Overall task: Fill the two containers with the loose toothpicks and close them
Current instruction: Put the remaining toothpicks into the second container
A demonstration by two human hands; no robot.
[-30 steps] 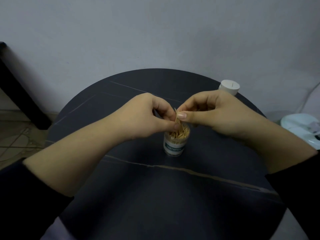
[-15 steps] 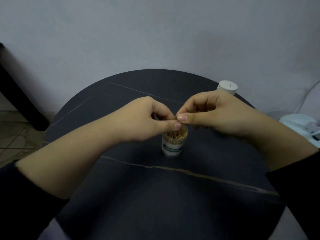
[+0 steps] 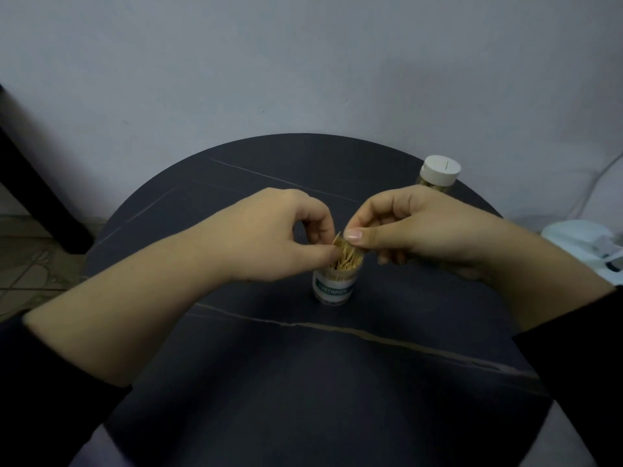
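An open clear container (image 3: 334, 287) with a green and white label stands at the middle of the round dark table (image 3: 303, 382). It is packed with toothpicks (image 3: 344, 258) that stick up past its rim. My left hand (image 3: 276, 235) and my right hand (image 3: 408, 227) meet right above its mouth, thumbs and fingers pinching the tips of the toothpicks. A second container (image 3: 438, 173) with a white lid on it stands at the table's far right edge, toothpicks showing through its wall.
A pale wall rises behind the table. A white appliance (image 3: 586, 246) with a cable sits off the table to the right. A dark furniture leg (image 3: 37, 183) and tiled floor are at the left.
Both hands stay over the open container, fingertips shifting slightly on the toothpick tips. My view has tilted a little, showing more of the lidded container.
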